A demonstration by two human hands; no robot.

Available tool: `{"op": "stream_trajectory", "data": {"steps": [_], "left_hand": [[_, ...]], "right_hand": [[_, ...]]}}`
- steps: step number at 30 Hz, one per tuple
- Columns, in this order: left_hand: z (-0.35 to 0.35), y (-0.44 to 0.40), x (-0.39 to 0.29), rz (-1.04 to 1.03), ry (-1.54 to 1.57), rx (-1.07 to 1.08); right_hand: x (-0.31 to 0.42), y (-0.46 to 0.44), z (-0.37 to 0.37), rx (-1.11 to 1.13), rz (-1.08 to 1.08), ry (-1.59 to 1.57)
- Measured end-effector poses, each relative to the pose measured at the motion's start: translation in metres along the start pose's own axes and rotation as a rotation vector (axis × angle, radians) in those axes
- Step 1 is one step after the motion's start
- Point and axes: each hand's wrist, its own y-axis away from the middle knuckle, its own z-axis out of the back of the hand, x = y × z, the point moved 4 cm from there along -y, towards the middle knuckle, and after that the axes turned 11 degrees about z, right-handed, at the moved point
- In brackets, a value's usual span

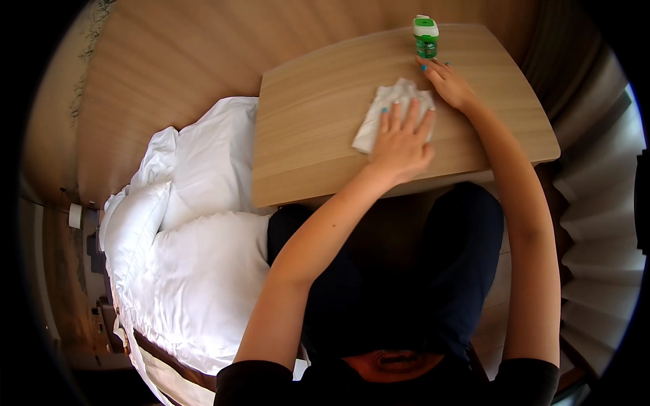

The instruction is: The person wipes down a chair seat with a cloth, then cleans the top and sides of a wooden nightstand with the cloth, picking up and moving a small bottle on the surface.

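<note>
My left hand [403, 139] lies flat with its fingers spread over a white wipe [369, 130], pressing it on the wooden table [315, 128]. The wipe is a little crumpled at its far edge and partly hidden under the fingers. My right hand [450, 84] rests on the table to the right of the wipe, its fingers stretched out. Just beyond those fingertips stands a small green canister with a white lid [426, 42], upright near the table's back edge. Whether the fingertips touch its base I cannot tell.
A bed with white pillows and bedding [203, 250] adjoins the table on the left. Behind the table is a wood-panelled wall [196, 61]. Pale curtains [599, 250] hang on the right. My legs [464, 250] are at the table's front edge.
</note>
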Motion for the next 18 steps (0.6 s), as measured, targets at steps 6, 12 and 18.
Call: {"op": "stream_trajectory", "data": {"steps": [6,12,18], "left_hand": [[-0.009,-0.016,-0.057,-0.102,0.114,-0.026],[-0.003,-0.004,-0.037,-0.225,0.136,0.017],[0.024,0.037,0.008,-0.27,0.067,0.088]], "right_hand": [[-0.01,0.004,0.004,-0.087,-0.084,-0.499],[-0.009,0.004,0.003,-0.036,-0.085,-0.365],[-0.031,0.001,-0.003,-0.006,0.084,-0.203]]}}
